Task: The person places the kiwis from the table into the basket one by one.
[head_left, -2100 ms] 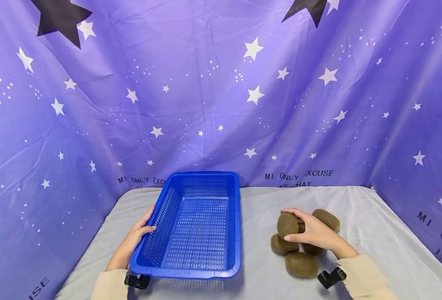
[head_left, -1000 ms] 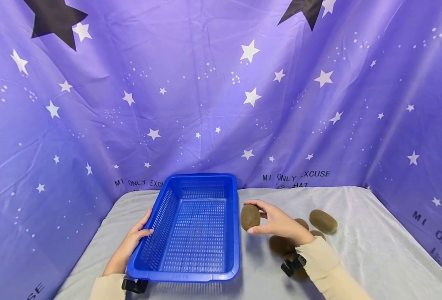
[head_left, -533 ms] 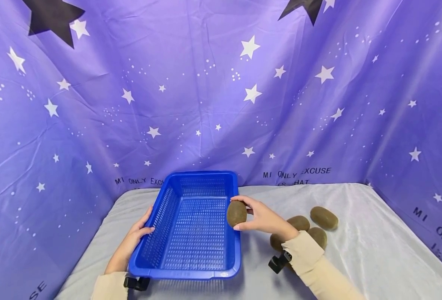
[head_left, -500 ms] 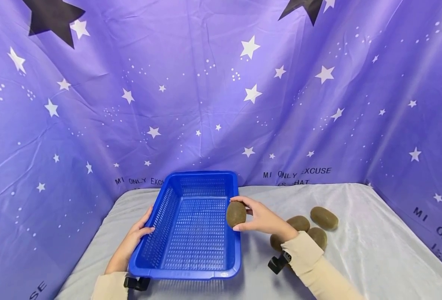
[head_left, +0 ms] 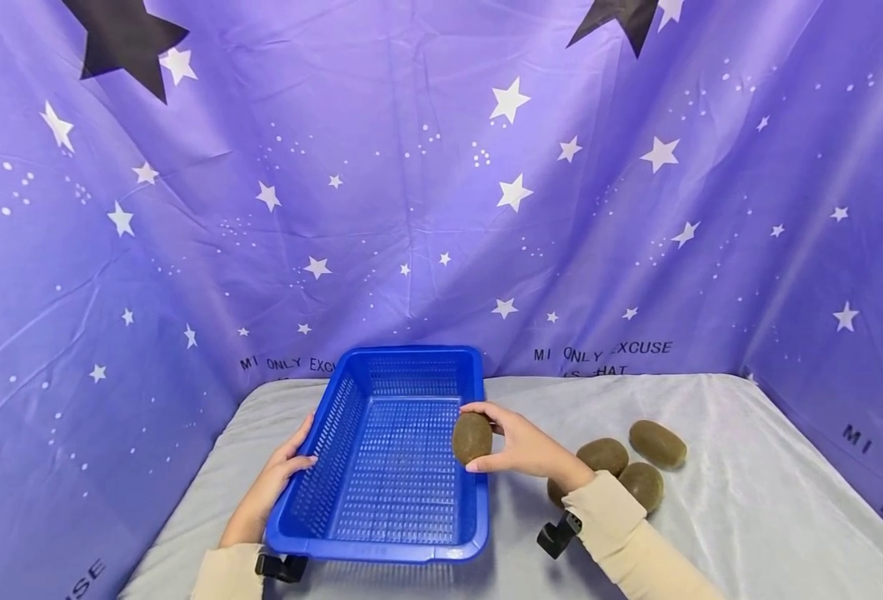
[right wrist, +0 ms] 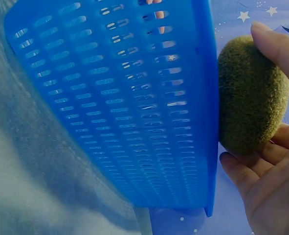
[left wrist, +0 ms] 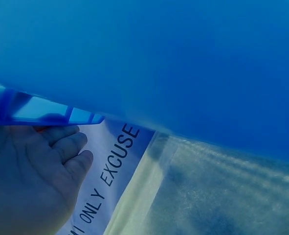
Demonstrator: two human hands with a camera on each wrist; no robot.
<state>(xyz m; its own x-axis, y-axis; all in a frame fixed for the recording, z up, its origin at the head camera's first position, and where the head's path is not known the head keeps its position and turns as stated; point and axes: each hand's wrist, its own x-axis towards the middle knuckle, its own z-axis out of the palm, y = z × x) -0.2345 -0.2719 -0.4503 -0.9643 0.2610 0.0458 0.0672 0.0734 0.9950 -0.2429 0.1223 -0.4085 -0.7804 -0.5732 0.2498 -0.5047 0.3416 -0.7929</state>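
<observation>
A brown, fuzzy kiwi (head_left: 472, 437) is pinched between the thumb and fingers of my right hand (head_left: 520, 447), over the right rim of a blue plastic basket (head_left: 377, 550). In the right wrist view, the kiwi (right wrist: 252, 93) shows beside the top edge of the basket's slotted wall (right wrist: 100, 98). My left hand (head_left: 271, 487) grips the basket's left rim, thumb on top; the left wrist view shows its fingers (left wrist: 73, 147) underneath. No kiwi shows inside the basket.
Several more kiwis lie on the grey cloth (head_left: 756, 500) to the right, among them one kiwi (head_left: 657, 443) set apart at the back and another kiwi (head_left: 642, 487) nearer. My right forearm partly hides the group. A purple starry curtain (head_left: 411, 167) hangs behind and at both sides.
My right hand has lifted one kiwi from the group and carried it left to the basket's right rim. Over the last half second it barely moves. The left hand stays at the left rim.
</observation>
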